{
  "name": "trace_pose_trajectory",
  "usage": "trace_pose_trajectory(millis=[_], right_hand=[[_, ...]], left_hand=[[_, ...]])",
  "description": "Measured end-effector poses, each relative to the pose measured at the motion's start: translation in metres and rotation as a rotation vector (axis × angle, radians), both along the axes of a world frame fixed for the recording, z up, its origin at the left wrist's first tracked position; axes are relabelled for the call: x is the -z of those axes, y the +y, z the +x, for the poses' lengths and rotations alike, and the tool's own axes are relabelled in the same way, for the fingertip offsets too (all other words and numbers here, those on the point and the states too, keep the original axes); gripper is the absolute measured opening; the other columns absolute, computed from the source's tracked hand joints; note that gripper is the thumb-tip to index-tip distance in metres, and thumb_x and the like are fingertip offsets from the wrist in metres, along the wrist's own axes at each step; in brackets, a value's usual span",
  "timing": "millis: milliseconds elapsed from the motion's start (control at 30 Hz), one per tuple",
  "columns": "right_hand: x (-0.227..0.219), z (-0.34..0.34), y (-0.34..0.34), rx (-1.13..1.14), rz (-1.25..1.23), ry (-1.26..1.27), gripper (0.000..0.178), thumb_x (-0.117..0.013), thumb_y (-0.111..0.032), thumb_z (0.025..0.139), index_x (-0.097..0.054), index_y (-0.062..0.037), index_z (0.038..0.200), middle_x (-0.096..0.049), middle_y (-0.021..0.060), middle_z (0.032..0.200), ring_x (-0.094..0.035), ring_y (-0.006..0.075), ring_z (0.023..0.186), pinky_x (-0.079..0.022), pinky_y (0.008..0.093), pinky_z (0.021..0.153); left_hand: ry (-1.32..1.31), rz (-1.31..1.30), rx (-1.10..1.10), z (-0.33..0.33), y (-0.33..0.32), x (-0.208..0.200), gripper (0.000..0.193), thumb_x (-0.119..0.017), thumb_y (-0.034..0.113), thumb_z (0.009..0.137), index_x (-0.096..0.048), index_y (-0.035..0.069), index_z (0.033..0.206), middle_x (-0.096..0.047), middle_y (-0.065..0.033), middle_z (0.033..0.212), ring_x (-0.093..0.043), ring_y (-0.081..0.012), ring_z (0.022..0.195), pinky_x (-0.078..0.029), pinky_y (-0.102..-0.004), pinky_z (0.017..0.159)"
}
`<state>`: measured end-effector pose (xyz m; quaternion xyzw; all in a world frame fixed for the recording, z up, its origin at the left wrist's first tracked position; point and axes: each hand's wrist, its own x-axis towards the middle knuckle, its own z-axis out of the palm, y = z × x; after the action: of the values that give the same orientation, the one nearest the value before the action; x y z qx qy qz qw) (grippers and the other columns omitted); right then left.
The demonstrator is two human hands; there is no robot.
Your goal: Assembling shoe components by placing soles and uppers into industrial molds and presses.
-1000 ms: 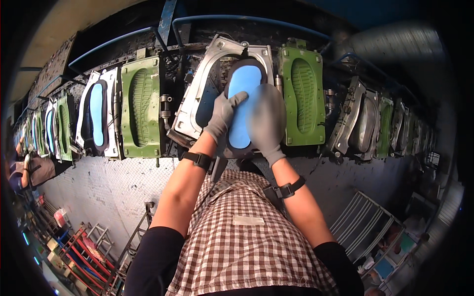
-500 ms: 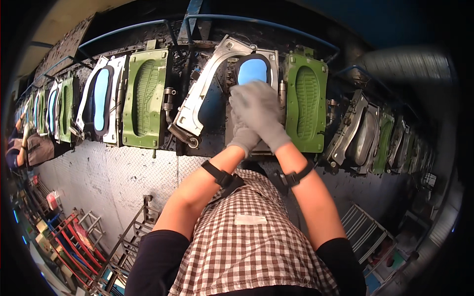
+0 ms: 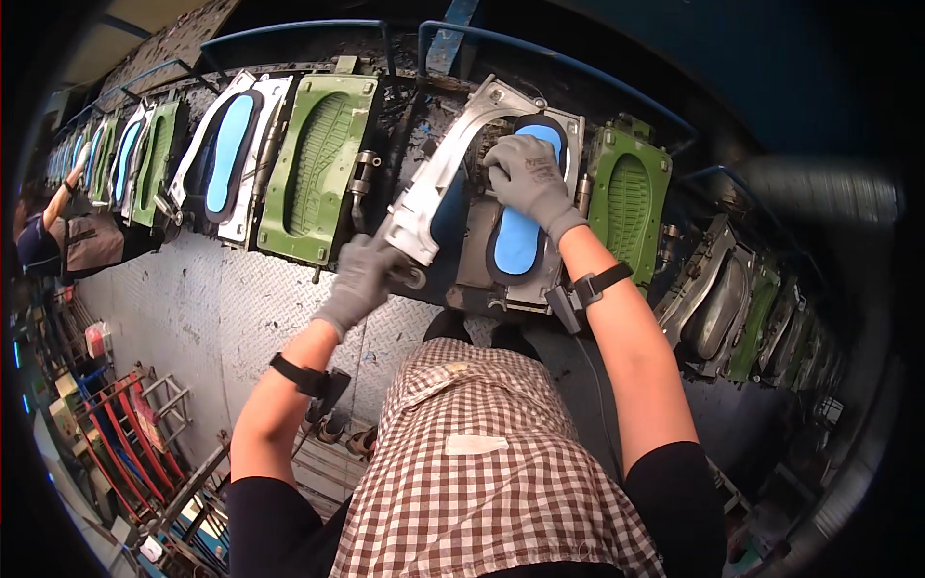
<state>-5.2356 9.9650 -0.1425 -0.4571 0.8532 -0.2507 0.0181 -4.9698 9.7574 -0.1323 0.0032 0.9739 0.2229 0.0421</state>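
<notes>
My gloved left hand point(image 3: 357, 279) is closed at the lower end of a hinged silver mould frame point(image 3: 416, 231), by its dark handle. That frame stands swung out to the left, tilted away from the mould. My gloved right hand point(image 3: 528, 178) lies over the middle of a blue shoe sole with a black rim point(image 3: 517, 243), its fingers curled. Whatever the curled fingers may hold is hidden. The sole sits in the silver mould half, and its top and bottom ends show past the hand. Joined at its right is a green mould half point(image 3: 628, 207) with a ridged tread cavity.
Another green mould half point(image 3: 316, 164) and a blue sole in its frame point(image 3: 231, 154) stand to the left. More moulds line both sides. Blue rails point(image 3: 559, 60) run behind. A person point(image 3: 72, 231) works at the far left, near a red rack point(image 3: 135, 433).
My hands, together over the sole before, have parted. The left went down and left to the frame's end; the right stays over the sole. The view has shifted, and more of the sole shows.
</notes>
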Motion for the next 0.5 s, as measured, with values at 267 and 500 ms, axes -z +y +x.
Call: trace_pose_trajectory(millis=[267,500], right_hand=[[0.029,-0.011,0.016,0.169,-0.564,0.090,0.016,-0.066,-0.013,0.089,-0.064,-0.0074,0.104,-0.067,0.0133,0.107,-0.062,0.0354,0.106,-0.046,0.0492,0.099],[0.021,-0.016,0.020,0.219,0.044,0.086,0.045,-0.056,-0.041,0.097,-0.066,-0.0128,0.131,-0.060,0.0094,0.140,-0.047,0.0347,0.137,-0.031,0.0517,0.117]], left_hand=[[-0.164,0.280,0.153,-0.004,0.143,-0.002,0.038,-0.069,0.003,0.075,-0.068,0.013,0.111,-0.064,-0.0118,0.111,-0.059,-0.0351,0.109,-0.048,-0.0480,0.095],[-0.289,0.545,-0.268,0.021,0.168,0.009,0.029,-0.063,0.004,0.084,-0.064,0.003,0.113,-0.071,-0.0194,0.105,-0.069,-0.0361,0.097,-0.055,-0.0415,0.085]])
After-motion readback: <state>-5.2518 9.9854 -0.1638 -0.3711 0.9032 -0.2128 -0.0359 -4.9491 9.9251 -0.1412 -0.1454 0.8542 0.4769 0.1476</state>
